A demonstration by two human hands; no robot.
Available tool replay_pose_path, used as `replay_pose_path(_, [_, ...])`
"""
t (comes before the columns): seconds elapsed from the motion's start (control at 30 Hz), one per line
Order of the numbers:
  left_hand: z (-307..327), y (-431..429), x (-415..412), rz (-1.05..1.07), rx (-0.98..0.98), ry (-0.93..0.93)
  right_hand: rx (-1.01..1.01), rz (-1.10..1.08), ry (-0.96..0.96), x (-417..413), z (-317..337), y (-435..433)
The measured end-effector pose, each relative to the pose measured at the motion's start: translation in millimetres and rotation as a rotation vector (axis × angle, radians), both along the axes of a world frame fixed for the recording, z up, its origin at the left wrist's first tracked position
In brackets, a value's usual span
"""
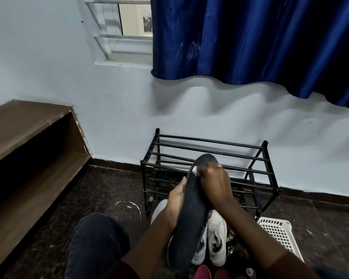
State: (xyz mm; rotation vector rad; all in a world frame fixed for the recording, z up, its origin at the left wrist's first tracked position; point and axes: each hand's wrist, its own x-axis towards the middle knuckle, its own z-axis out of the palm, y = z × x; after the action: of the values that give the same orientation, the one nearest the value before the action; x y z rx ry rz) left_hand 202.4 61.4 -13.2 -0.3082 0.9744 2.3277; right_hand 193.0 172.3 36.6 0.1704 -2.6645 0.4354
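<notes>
Left hand (176,200) grips the dark insole (190,222); right hand (214,185) pinches a white wipe (194,169) against it.

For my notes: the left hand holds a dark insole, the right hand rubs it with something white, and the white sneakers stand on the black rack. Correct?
Not quite. In the head view the white sneakers stand on the floor in front of the black rack, not on it. The rest holds.
</notes>
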Motion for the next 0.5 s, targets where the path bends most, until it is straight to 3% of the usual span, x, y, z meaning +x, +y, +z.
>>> replay_pose_path(0.13, [4.7, -1.8, -1.8, 0.020, 0.010, 0.005, -0.124, -0.100, -0.032, -26.5, 12.7, 7.3])
replay_pose_path(0.27, [13.5, -2.8, -6.8, -0.001, 0.037, 0.057, -0.107, 0.107, 0.050, 19.2, -12.7, -7.6])
replay_pose_path(0.4, [12.1, -8.2, -7.3, -0.008, 0.091, -0.060, -0.180, 0.303, -0.018, 85.8, -48.4, -19.1])
replay_pose_path(0.5, [10.7, -7.2, -8.1, -0.004, 0.039, -0.114, -0.139, 0.319, -0.075, 88.6, -51.0, -14.8])
